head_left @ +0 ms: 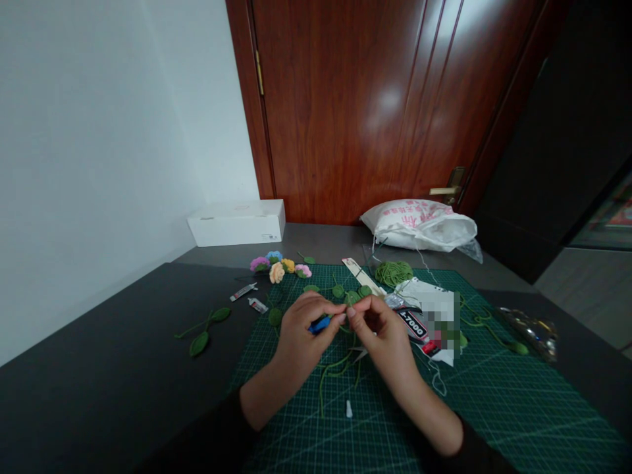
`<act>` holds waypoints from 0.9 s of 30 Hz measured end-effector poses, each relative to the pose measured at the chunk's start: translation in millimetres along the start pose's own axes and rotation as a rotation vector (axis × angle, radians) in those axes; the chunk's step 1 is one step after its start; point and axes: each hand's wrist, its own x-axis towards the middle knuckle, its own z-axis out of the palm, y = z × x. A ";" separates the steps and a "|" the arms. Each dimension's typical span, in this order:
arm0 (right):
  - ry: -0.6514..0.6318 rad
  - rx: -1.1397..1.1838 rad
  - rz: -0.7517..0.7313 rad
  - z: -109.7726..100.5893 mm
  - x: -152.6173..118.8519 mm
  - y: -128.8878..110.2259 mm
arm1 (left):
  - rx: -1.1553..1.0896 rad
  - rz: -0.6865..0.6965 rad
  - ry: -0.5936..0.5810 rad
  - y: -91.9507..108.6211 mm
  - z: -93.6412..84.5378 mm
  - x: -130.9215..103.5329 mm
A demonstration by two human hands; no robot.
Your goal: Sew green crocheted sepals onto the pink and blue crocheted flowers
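Observation:
Above the green cutting mat [306,434], my two hands meet fingertip to fingertip. My left hand [309,329] is closed around a blue-handled tool [320,324], its thumb and index finger pinched. My right hand [382,329] is pinched at a small green crocheted piece [352,298], which shows just above the fingertips. Round green crocheted leaves [364,291] lie just beyond the hands. Green stems [323,385] trail on the mat below them. Near the right hand is a pair of scissors [359,354], partly hidden.
Crocheted flowers [277,272], small tubes [243,291] and a leaf sprig [200,343] lie left. Green yarn [394,272], a T-7000 package [413,324] and a clear bag [533,332] are right. A white box [237,224] and a white sack [419,224] stand behind.

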 end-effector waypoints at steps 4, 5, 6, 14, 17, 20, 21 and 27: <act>0.019 0.020 -0.009 -0.6 0.7 1.2 | 0.005 0.004 -0.010 -1.1 0.4 0.4; 0.021 0.039 -0.011 -0.7 1.0 1.5 | 0.000 0.007 -0.011 -1.5 0.3 0.4; 0.019 0.054 -0.012 -0.9 1.3 1.8 | -0.006 0.010 -0.012 -1.8 0.3 0.5; -0.027 0.024 -0.021 -4.3 5.4 2.2 | -0.001 -0.045 -0.042 -1.3 0.5 -2.1; -0.039 0.012 -0.015 -5.1 6.6 2.3 | 0.008 -0.038 -0.047 -2.2 0.8 -2.2; -0.031 0.004 -0.003 -4.9 6.6 2.8 | 0.026 0.099 -0.050 -3.1 1.4 -0.9; -0.028 0.002 0.000 -4.6 6.5 3.0 | 0.024 0.145 -0.035 -3.1 1.8 -0.5; -0.041 0.003 0.007 -2.6 6.4 3.1 | 0.021 0.118 0.042 -0.4 4.5 0.2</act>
